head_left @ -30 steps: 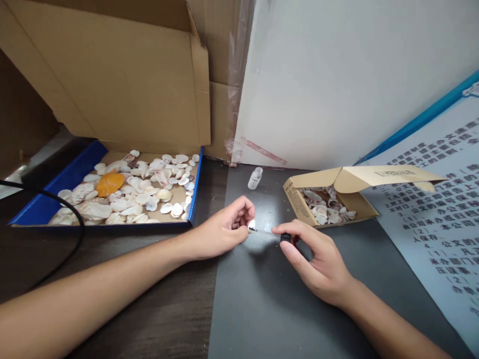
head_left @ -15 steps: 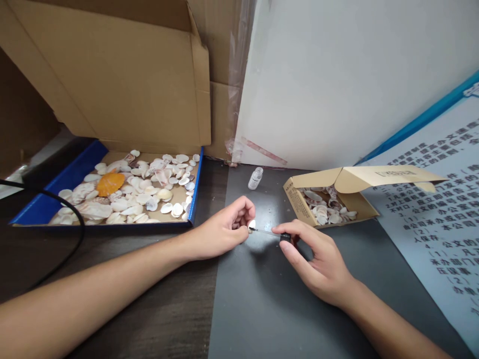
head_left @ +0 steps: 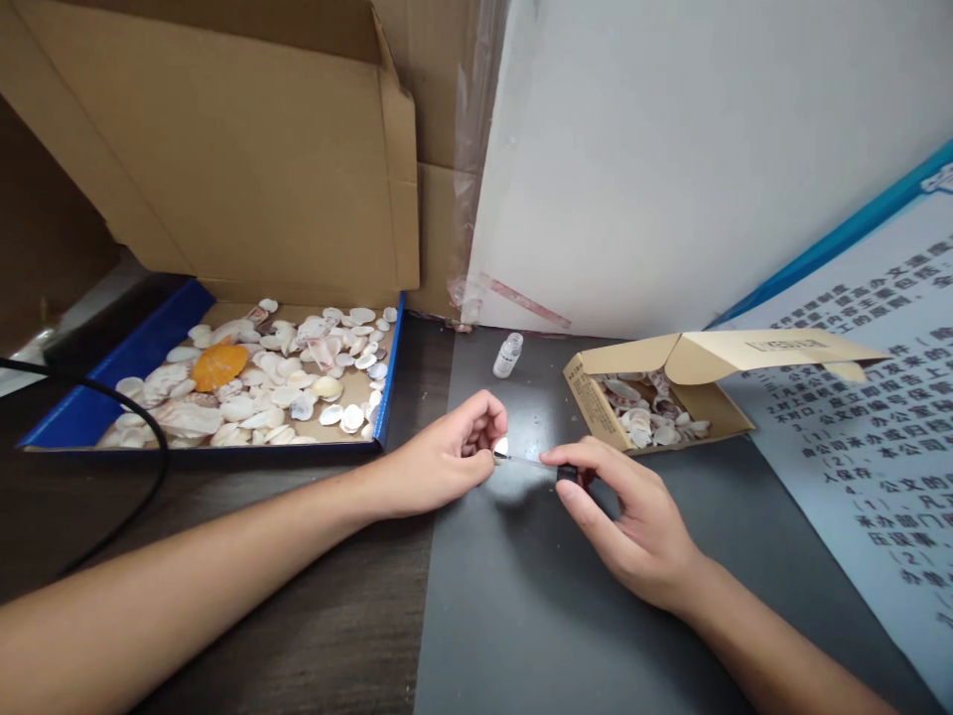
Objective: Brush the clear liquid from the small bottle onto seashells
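Observation:
Between thumb and fingers, my left hand [head_left: 458, 447] pinches a small white shell [head_left: 501, 447], mostly hidden by the fingertips. From the right, my right hand [head_left: 625, 511] grips the black cap of a thin applicator brush [head_left: 567, 473]. Its clear stem runs left, and the dark tip is at the shell; whether it touches is too small to tell. A small white labelled bottle [head_left: 508, 356] stands uncapped on the grey mat behind my hands.
At left, an open blue-edged cardboard box [head_left: 385, 397] holds many shells and an orange scallop shell [head_left: 219, 365]. A smaller cardboard box [head_left: 596, 407] with shells stands right. A black cable [head_left: 141, 412] crosses at left; a printed sheet [head_left: 856, 477] lies far right.
The brush tip has shifted very slightly at the shell. Both hands stay in nearly the same place, with the same holds.

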